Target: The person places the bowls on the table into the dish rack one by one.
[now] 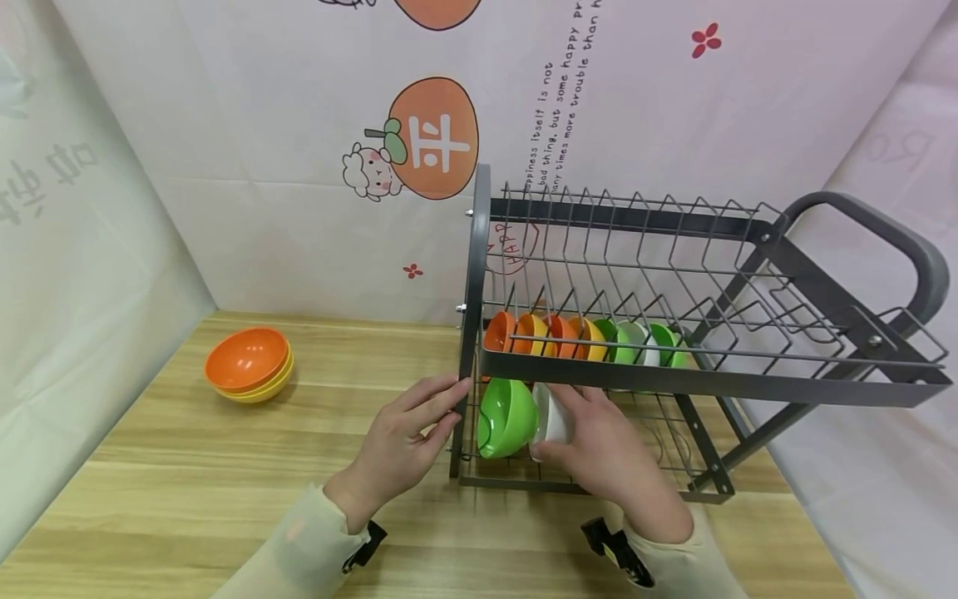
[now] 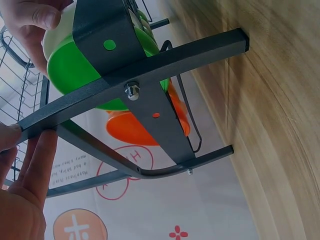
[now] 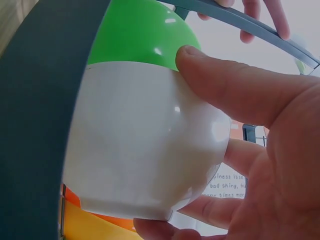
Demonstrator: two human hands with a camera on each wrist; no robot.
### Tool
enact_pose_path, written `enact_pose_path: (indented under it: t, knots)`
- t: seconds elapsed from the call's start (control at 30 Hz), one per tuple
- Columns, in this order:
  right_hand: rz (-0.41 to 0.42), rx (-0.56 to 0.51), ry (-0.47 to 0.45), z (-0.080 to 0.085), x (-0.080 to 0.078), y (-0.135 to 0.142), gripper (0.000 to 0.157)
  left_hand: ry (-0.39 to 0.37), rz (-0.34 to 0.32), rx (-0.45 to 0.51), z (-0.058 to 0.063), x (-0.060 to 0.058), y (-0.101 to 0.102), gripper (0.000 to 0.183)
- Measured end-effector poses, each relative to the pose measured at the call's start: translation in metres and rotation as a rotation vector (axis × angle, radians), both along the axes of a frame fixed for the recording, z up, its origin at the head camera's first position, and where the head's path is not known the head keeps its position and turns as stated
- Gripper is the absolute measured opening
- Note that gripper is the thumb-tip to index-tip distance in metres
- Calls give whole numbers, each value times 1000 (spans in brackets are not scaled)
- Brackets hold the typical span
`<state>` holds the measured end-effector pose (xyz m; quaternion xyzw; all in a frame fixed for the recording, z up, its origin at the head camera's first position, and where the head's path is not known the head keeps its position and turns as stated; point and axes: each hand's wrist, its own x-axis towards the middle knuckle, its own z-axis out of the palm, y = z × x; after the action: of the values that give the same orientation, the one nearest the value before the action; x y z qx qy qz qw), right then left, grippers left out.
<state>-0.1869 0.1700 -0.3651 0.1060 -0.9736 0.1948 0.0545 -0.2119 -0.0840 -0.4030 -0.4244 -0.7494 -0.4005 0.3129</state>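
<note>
In the head view my right hand [image 1: 599, 437] grips a white bowl [image 1: 552, 416] standing on edge on the lower tier of the dark dish rack [image 1: 584, 372]. The right wrist view shows thumb and fingers spread round that white bowl [image 3: 150, 135]. Directly left of it, a green bowl [image 1: 509, 420] stands tilted on its side, overlapping it in the right wrist view. My left hand [image 1: 404, 433] is at the rack's left upright; in the left wrist view its thumb and fingers pinch the dark metal bar [image 2: 90, 100].
A stack of bowls [image 1: 250, 362], orange over yellow, sits on the wooden table [image 1: 224, 482] at left. Behind the upper tier's front rail stands a row of orange, yellow, green and white bowls [image 1: 576, 337]. The rack's curved handle [image 1: 898, 233] juts out at right; a printed cloth [image 1: 299, 166] hangs behind.
</note>
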Motion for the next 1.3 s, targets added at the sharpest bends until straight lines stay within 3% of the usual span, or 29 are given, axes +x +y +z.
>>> enact_pose_path:
  t: [0.47,0.77,1.3]
  knots:
    - [37,-38,-27,-5,-6,-5,92,-12,-5,-5,0,0,2,54]
    - [-1,-80,-98,-7,-4,-4,91,-9,2,-1,0,0,2,51]
    - [16,-63,-83,-10,-3,-4,91,0,10,-4,-1,0,0,52]
